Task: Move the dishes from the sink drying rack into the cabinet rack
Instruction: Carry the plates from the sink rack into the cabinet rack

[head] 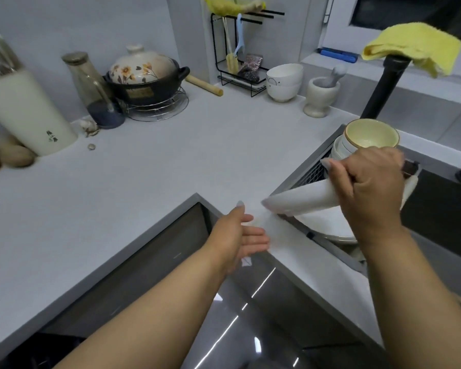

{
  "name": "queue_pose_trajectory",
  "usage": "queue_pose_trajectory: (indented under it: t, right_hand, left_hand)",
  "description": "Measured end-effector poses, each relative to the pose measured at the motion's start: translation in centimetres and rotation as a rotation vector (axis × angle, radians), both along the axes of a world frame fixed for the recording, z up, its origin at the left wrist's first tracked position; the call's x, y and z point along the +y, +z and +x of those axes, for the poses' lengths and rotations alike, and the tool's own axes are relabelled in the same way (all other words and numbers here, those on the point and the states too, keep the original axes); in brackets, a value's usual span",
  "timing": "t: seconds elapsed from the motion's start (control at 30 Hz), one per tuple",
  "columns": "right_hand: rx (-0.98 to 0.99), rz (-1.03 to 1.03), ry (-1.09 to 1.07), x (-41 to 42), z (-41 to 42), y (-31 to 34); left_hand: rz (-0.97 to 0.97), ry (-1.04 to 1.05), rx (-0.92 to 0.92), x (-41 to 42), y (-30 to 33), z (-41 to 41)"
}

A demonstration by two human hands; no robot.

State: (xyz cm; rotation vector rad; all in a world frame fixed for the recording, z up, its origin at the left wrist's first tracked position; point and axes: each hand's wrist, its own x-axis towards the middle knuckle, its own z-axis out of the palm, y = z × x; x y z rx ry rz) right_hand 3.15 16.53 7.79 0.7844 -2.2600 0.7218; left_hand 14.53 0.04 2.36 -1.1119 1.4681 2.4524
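1. Nearest me, the left hand (244, 233) hovers over the counter (144, 182) corner, just left of the sink rack (313, 173). Its fingers are straight and spread, the palm turned toward the plate, holding nothing. It looks ready to take or steady the dish.

2. Just past it, the right hand (367, 182) pinches a white plate (301, 201) by its upper rim, fingers curled over the edge. The plate is tilted, its low edge pointing left toward the open hand, over the near end of the sink rack.

3. To do this lift well, I'd say the plate should come clear of the rack wires before it swings left. The grip is only on the rim, so the left hand should get under the low edge soon. A wet plate may slip from a rim pinch.

4. Under the lifted plate, another plate (330, 227) lies in the sink rack; it should not be knocked.

5. At the far end of the sink rack stands a stack of bowls (341, 149), a yellow bowl (370, 135) on top, still to be moved.

6. Beyond the sink rack rises the black tap (383, 89) with a yellow cloth (413, 46) over it.

7. The cabinet rack is not in view; I cannot tell where it lies.
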Motion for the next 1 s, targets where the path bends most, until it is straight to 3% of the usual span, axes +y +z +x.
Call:
queue_pose_trajectory:
  t: [0.1, 0.2, 0.27, 0.4, 0.47, 0.57, 0.67, 0.8, 1.0]
  right_hand:
    - [0.181, -0.146, 0.192, -2.5, 2.7, 0.1]
    - [0.247, -0.228, 0.413, -4.8, 4.9, 0.0]
    - [0.176, -0.274, 0.531, -6.5, 6.3, 0.1]
    - [-0.249, -0.454, 0.473, -10.0, 8.7, 1.0]
    - [-0.587, -0.513, 0.421, -11.9, 9.9, 1.2]
    - [-1.159, -0.384, 0.498, -14.7, 12.2, 0.6]
    - [-1.625, -0.267, 0.717, -17.4, 16.2, 0.1]
    - [-1.757, -0.135, 0.864, -20.4, 22.0, 0.0]
    - [-1.794, 0.055, 0.915, -24.4, 31.7, -0.4]
  left_hand:
    - [0.457, 0.079, 0.025, -0.9, 1.3, 1.4]
    - [0.472, 0.223, 0.048, -2.3, 1.5, 4.1]
    - [0.404, 0.306, 0.046, -3.4, 1.7, 6.1]
    - [0.163, 0.456, 0.086, -5.8, 1.8, 11.0]
    - [0.08, 0.546, 0.075, -7.2, 1.4, 13.9]
    - [0.033, 0.661, 0.089, -9.1, 0.6, 18.8]
    - [0.006, 0.738, 0.095, -10.4, 0.4, 24.1]
    - [-0.025, 0.8, 0.081, -11.5, 0.2, 31.3]
    - [-0.116, 0.897, -0.139, -12.9, -1.4, 42.4]
